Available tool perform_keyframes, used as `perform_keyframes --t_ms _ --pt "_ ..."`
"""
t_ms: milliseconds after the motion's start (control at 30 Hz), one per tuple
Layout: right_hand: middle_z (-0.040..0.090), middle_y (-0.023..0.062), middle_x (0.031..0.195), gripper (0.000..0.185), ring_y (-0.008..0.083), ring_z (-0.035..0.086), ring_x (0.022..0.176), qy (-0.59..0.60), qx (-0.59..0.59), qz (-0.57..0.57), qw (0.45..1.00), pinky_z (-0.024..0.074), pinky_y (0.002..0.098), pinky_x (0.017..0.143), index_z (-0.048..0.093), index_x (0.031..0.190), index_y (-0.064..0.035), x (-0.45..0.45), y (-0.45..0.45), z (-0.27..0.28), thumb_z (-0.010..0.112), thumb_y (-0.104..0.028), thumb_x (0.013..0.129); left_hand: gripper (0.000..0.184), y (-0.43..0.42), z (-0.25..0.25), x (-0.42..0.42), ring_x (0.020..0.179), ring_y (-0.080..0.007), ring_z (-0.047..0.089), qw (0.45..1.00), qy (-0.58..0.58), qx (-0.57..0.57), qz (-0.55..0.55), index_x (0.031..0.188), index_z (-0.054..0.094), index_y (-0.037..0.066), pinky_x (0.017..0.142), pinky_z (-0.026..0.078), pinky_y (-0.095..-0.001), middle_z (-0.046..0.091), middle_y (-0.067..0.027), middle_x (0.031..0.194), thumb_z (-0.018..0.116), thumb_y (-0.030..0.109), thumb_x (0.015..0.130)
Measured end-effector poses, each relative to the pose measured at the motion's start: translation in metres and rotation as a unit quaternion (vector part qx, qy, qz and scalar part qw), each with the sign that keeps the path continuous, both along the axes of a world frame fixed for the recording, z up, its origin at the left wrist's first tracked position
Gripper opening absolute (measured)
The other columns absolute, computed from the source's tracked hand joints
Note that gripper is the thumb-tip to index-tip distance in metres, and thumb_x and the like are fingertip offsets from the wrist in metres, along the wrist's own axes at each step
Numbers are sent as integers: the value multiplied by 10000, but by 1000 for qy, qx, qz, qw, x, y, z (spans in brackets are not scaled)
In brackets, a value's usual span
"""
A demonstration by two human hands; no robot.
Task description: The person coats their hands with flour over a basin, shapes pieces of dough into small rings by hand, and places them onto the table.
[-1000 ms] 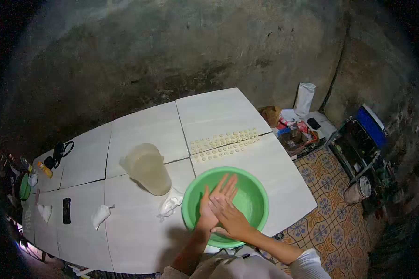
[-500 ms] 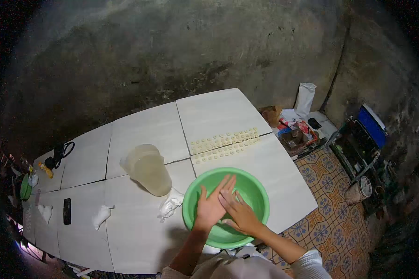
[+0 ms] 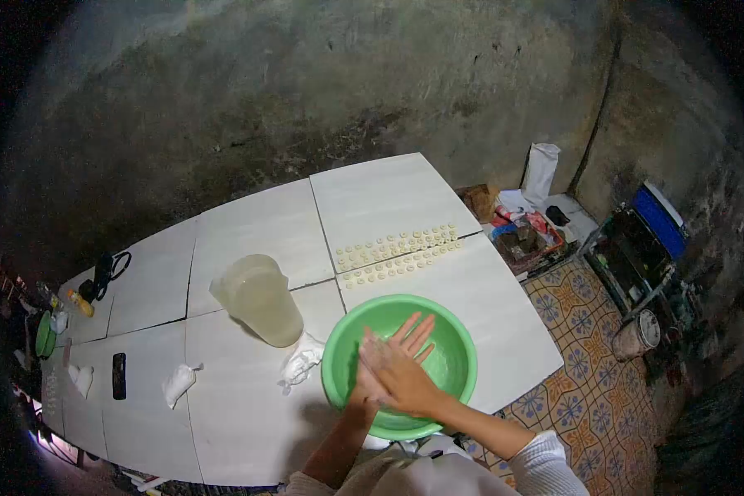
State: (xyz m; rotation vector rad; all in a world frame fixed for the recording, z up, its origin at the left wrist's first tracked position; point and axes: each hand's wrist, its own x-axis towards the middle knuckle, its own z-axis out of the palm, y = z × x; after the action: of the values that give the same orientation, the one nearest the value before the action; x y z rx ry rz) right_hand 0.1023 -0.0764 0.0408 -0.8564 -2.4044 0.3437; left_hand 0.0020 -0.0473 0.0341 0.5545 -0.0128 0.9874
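Over a green plastic basin [image 3: 465, 347], my two hands are pressed together. My left hand [image 3: 416, 332] is palm up with its fingers stretched out and spread toward the far right. My right hand [image 3: 398, 379] lies across the left palm, fingers flat and slightly blurred, covering the left thumb area. Whitish residue shows on the skin. The part of the basin's inside beneath the hands is hidden. Just left of the basin sits a crumpled clear bag with white contents [image 3: 303, 361]. A translucent pitcher [image 3: 264, 302] of cloudy liquid stands behind that bag.
Rows of small pale round pieces [image 3: 397, 255] lie beyond the basin on the white table [image 3: 504, 331]. Leftward are small white bags [image 3: 179, 384], a black phone-like object [image 3: 119, 376] and a yellow bottle [image 3: 81, 303]. A bucket [image 3: 636, 335] stands on the tiled floor.
My right hand has slid down and left across the left palm, toward the wrist. The left fingers are now spread and tilted further right. The basin and table items stay put.
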Motion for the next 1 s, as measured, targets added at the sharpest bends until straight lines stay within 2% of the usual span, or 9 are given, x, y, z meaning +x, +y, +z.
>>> perform_keyframes --t_ms 133,300,400,433,500,533,600,800,1000 --pt "370 205 1477 732 404 409 1323 2 -38 88 995 253 500 1156 345 1461 -45 9 -21 -1 570 -453 897 959 9 2 -20 1476 -269 124 988 -117 -98 -24 1517 81 -1 1202 95 -437 117 -187 1586 268 719 912" --pt "477 182 1406 542 335 442 1323 93 -20 95 991 282 472 1153 439 1405 -23 32 -3 11 565 -262 934 782 5 -6 -11 1461 -251 181 993 -64 -98 -1 1510 168 9 1210 138 -363 193 -180 1567 261 583 987" --pt "498 217 1380 471 336 465 1312 206 -167 2 964 320 403 1116 434 1392 34 28 -3 22 419 -224 998 612 -1 -2 6 1434 -246 255 984 108 -112 88 1496 255 37 1197 188 -356 261 -146 1550 284 442 1037" --pt "540 239 1321 469 382 524 1234 249 -96 -53 962 359 376 1075 454 1383 23 25 2 27 376 -244 1006 599 -3 -14 2 1426 -231 272 987 123 -64 78 1492 273 46 1187 216 -351 280 -123 1546 314 434 1037" --pt "489 241 1375 486 397 487 1262 274 -200 -110 934 330 446 1093 417 1421 -10 25 17 33 385 -250 999 591 2 -15 5 1430 -222 268 963 114 -238 54 1504 260 75 1167 248 -333 279 -125 1545 330 431 1037" --pt "489 241 1375 486 397 487 1262 274 -200 -111 934 330 446 1093 417 1421 -10 19 24 29 385 -250 999 605 1 -16 6 1396 -310 323 962 142 -220 78 1498 272 82 1134 300 -429 273 -164 1550 334 452 1023" --pt "380 228 1468 540 410 385 1343 -30 32 -252 967 252 534 1123 357 1466 -57 -7 37 20 428 -271 975 639 2 -22 7 1408 -314 295 989 71 -113 70 1505 252 89 1140 273 -447 246 -169 1557 326 486 1010" --pt "290 185 1533 689 427 228 1420 11 -52 109 993 105 578 1160 334 1492 -163 -9 8 4 512 -458 895 742 0 -2 -12 1443 -325 212 997 21 -25 76 1525 191 109 1158 190 -502 165 -186 1578 302 587 969" --pt "306 206 1513 688 451 233 1407 -68 31 -72 995 169 591 1143 365 1468 -160 -7 33 22 558 -459 880 961 -7 -22 10 1477 -306 109 996 33 -65 44 1543 111 120 1158 102 -576 79 -203 1593 286 771 858"
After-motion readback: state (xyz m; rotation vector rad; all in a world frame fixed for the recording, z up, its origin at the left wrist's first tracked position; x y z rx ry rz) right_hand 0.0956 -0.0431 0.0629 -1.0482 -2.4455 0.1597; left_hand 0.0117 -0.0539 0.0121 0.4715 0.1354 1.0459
